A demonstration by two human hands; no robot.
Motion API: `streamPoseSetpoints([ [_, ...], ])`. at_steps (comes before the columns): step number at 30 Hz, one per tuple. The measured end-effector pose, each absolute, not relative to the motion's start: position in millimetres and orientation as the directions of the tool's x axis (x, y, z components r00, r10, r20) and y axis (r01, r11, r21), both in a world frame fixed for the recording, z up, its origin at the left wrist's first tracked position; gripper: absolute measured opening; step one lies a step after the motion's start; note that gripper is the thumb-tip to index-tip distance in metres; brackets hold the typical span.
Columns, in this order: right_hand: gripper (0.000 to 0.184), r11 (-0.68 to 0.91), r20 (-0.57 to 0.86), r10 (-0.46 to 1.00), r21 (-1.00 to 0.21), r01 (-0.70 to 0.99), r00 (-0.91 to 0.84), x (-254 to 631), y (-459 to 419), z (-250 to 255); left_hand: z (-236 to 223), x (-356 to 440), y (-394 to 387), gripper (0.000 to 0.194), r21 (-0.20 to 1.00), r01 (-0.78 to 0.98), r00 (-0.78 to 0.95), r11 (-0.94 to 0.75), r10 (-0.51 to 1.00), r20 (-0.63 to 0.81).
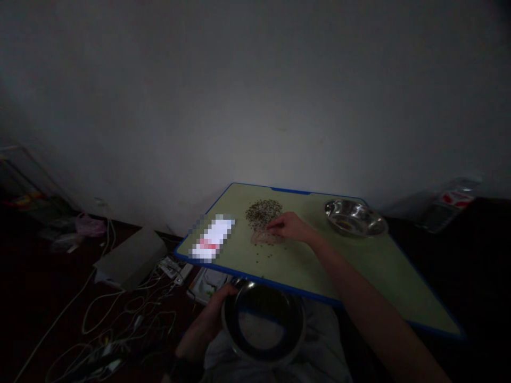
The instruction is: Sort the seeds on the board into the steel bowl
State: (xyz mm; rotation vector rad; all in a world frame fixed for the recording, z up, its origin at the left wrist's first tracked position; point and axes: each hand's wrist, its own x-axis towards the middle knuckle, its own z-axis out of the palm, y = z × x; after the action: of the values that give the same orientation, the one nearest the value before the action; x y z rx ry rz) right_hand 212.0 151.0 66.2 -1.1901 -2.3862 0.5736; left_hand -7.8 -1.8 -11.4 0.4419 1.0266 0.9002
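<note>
On the pale green table top [311,260] lies a loose pile of small dark seed-like grains [261,211], with a few strays nearer the front edge. My right hand [290,226] is just in front of the pile, its fingers pinched on a clear, pinkish, half-round plastic piece [261,236] resting flat against the table. The exact kind of that piece is unclear. Below the front edge, a metal bowl [297,332] sits on my lap. My left hand [219,306] grips its left rim; some of those fingers are hidden.
A second metal bowl [355,218] stands at the table's right rear. A lit phone [213,239], blurred out, lies at the left. Tangled cables [147,314] and a grey box [133,255] are on the floor to the left. A wall rises behind the table.
</note>
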Motion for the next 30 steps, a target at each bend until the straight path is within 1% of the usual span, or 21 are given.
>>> streamPoseSetpoints([
  [4, 0.024, 0.547, 0.175, 0.818, -0.531, 0.647, -0.548, 212.3, 150.0, 68.0, -9.6, -6.6, -3.0, 0.01, 0.687, -0.436, 0.216, 0.582, 0.808, -0.548],
  [10, 0.023, 0.554, 0.174, 0.81, -0.542, 0.632, -0.56, 213.6, 150.3, 67.9, -12.2, -7.4, -2.7, 0.012, 0.649, -0.409, 0.228, 0.642, 0.76, -0.608],
  [17, 0.024, 0.551, 0.154, 0.805, -0.551, 0.627, -0.572, 213.4, 151.3, 66.7, -11.2, -7.9, -4.0, 0.011, 0.633, -0.424, 0.214, 0.648, 0.75, -0.626],
  [25, 0.025, 0.542, 0.134, 0.797, -0.589, 0.6, -0.589, 214.2, 150.4, 66.5, -11.7, -7.8, -3.6, 0.012, 0.645, -0.426, 0.215, 0.635, 0.763, -0.61],
  [30, 0.024, 0.545, 0.134, 0.791, -0.595, 0.59, -0.596, 214.4, 149.6, 68.3, -13.1, -8.3, -4.1, 0.011, 0.677, -0.436, 0.233, 0.593, 0.801, -0.551],
])
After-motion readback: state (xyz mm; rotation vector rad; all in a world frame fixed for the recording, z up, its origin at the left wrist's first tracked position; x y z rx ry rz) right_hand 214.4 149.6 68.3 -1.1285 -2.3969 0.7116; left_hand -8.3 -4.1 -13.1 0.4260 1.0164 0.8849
